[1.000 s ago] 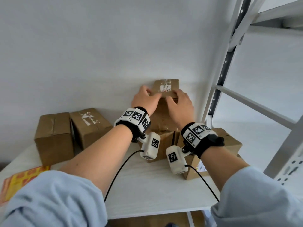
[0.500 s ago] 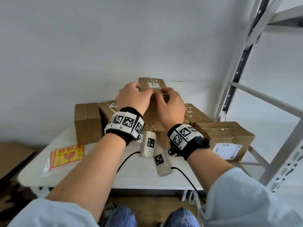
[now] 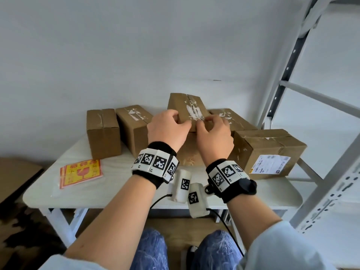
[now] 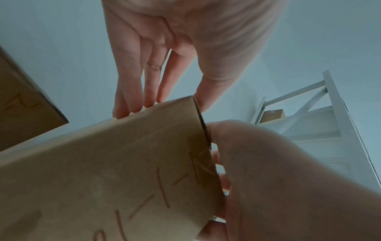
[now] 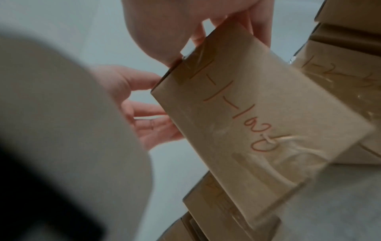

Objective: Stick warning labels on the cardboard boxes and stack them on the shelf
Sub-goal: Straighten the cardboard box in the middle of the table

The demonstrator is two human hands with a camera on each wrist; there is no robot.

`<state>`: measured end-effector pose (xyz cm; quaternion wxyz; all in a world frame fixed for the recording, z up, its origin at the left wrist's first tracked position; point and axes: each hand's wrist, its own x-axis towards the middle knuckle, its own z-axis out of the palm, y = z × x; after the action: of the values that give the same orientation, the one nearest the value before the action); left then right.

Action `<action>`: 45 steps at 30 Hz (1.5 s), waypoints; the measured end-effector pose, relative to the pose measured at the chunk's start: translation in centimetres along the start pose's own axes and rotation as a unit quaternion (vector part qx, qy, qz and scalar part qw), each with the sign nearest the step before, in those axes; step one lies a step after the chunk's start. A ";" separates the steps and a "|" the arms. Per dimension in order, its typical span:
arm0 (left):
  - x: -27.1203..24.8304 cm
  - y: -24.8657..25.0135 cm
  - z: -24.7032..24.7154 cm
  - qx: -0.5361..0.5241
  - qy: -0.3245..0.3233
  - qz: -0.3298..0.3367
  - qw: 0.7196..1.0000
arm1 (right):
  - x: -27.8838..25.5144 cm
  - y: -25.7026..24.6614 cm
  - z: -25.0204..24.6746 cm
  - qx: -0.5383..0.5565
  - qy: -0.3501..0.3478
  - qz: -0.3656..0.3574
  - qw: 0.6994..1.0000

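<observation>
Both my hands hold one small cardboard box (image 3: 186,108) at the middle of the white table (image 3: 116,193); it is tilted, with torn white tape on top. My left hand (image 3: 175,121) grips its left top edge, and my right hand (image 3: 206,121) pinches the near top edge. In the left wrist view my left fingers (image 4: 128,91) lie along the box (image 4: 103,163). The right wrist view shows red handwriting on the box's face (image 5: 247,114). A pack of red and yellow warning labels (image 3: 81,172) lies at the table's left front.
Two boxes (image 3: 103,131) (image 3: 132,123) stand at the left. One box (image 3: 231,117) sits behind at the right, and another (image 5: 216,203) lies under the held one. A larger box with a shipping label (image 3: 268,151) is at the right. The grey shelf frame (image 3: 284,61) rises at the far right.
My head has drawn back, so the whole table and the label pack now show. Both hands have kept hold of the box, which leans more toward me.
</observation>
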<state>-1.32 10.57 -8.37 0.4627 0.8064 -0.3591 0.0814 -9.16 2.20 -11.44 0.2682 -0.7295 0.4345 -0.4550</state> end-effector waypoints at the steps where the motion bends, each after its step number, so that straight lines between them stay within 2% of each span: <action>1: 0.0 -0.2 0.3 0.001 -0.009 0.001 1.000 | 0.1 0.3 -0.2 -0.014 0.002 0.004 1.000; 5: 0.0 -1.4 1.5 0.012 -0.048 -0.004 0.999 | -0.4 1.4 0.2 -0.081 -0.036 -0.010 0.996; 10: -0.7 -3.9 2.3 0.023 -0.087 -0.044 0.995 | -1.6 2.8 1.7 -0.135 -0.075 -0.029 0.988; 15: -0.8 -6.1 2.7 0.035 -0.071 -0.048 0.996 | -2.2 2.6 2.7 -0.162 -0.072 -0.061 0.982; 22: -0.5 -7.4 3.0 0.021 -0.064 -0.051 0.996 | -2.7 2.7 3.5 -0.137 -0.054 -0.086 0.985; 26: -0.3 -8.1 2.8 0.023 -0.046 -0.057 0.997 | -2.7 2.5 4.3 -0.120 -0.059 -0.105 0.985; 35: 0.1 -9.4 0.5 0.020 -0.055 -0.059 0.997 | -3.0 1.1 6.4 -0.111 -0.084 -0.116 0.983; 39: 0.1 -10.4 -1.4 0.055 -0.027 -0.053 0.997 | -3.0 -0.5 6.6 -0.110 -0.041 -0.184 0.976; 42: 0.3 -12.2 -3.6 0.077 0.003 -0.071 0.994 | -3.8 -2.9 7.0 -0.058 -0.008 -0.263 0.963; 45: 0.3 -14.8 -5.9 0.108 0.023 -0.104 0.989 | -5.4 -5.1 8.1 0.016 -0.033 -0.335 0.941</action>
<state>9.77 19.79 -15.16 0.3872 0.8823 -0.2521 0.0894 -1.02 9.39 -13.30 0.1259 -0.8433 0.1487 -0.5008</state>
